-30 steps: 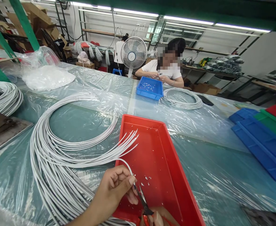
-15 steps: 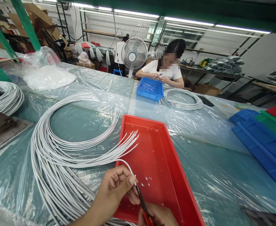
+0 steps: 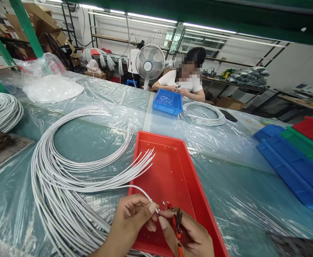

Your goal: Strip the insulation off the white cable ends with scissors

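Note:
My left hand (image 3: pixel 135 217) pinches the end of one white cable (image 3: pixel 135 188) between thumb and forefinger, over the near end of a red tray (image 3: pixel 169 167). Close beside it, my right hand (image 3: pixel 190 233) holds small red-handled cutters (image 3: pixel 177 223), and its thumb and forefinger tips meet the cable's tip. A big bundle of white cables (image 3: pixel 57 185) curves across the plastic-covered table to the left, with several loose ends lying over the tray's left rim. Small white scraps lie in the tray.
Across the table a seated person works over a blue tray (image 3: pixel 168 101) beside a cable coil (image 3: pixel 203 116). Blue, green and red trays (image 3: pixel 292 157) are stacked at right. A bag of white parts (image 3: pixel 52 87) and a fan (image 3: pixel 147 64) stand further back. Another cable coil (image 3: pixel 1 112) lies far left.
My right hand has come up into view with the cutters, now turned away from the cable, and its fingertips have moved onto the cable's tip. The left hand keeps its pinch.

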`<state>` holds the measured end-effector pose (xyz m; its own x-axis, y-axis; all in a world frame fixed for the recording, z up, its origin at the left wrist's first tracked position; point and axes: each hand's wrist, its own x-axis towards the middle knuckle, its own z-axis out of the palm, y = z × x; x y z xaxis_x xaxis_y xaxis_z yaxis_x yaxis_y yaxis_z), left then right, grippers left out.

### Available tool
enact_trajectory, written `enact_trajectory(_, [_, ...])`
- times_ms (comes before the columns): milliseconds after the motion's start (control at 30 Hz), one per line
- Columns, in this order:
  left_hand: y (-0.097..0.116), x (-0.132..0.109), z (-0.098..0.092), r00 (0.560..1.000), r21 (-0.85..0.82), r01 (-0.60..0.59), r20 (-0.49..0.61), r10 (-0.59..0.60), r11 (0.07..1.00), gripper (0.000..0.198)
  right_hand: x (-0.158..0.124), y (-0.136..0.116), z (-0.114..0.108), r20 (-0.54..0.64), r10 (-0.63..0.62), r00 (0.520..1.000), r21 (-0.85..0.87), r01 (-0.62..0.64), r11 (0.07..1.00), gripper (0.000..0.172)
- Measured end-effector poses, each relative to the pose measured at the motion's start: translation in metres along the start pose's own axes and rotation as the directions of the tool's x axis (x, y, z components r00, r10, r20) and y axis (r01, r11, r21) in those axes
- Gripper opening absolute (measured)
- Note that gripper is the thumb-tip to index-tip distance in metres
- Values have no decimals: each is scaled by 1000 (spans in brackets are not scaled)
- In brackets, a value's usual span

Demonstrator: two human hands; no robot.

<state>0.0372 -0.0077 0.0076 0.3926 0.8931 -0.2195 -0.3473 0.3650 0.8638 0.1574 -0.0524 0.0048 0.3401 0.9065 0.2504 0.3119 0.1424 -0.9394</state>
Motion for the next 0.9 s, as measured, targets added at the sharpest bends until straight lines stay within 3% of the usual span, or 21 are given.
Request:
enact_trajectory(133, [-2,2,0,1000,81,4,7,-5,997,33,4,-1,-1,10,38,999,-3,-38,999,5])
enact_trajectory(200, [1,0,-1,1000,224,1,12,-4,975,35,5,-2,-4,-22,20,1000,-36,-21,999,5])
enact_trajectory(300, [9,-5,-6,979,553,-189,38,202,811,32,10,-5,-11,-65,-83,994,-120,75,990,7])
enact_trajectory(367, [17,-7,-9,910,706,-370,146,387,604,21,13,-6,-16,-29,-166,986,-143,160,977,12])
enact_trajectory(433, [25,-6,-9,874,771,-451,279,398,450,29,16,-7,-21,16,-235,972,-147,235,961,15])
enact_trajectory(567, [34,2,-4,822,703,-569,491,288,426,26,20,-6,-26,42,-288,957,-152,291,945,17])
enact_trajectory(633, [34,5,0,830,712,-557,487,270,427,26,20,-4,-26,13,-219,976,-114,219,969,15])
enact_trajectory(733, [29,5,2,876,766,-481,399,271,427,24,19,1,-23,-21,21,1000,24,-21,999,5])
enact_trajectory(800, [23,3,1,879,770,-469,359,314,433,21,18,5,-20,-5,217,976,152,-214,965,6])
enact_trajectory(900, [14,0,-1,824,753,-533,355,442,387,21,15,10,-16,74,403,912,316,-405,858,15])
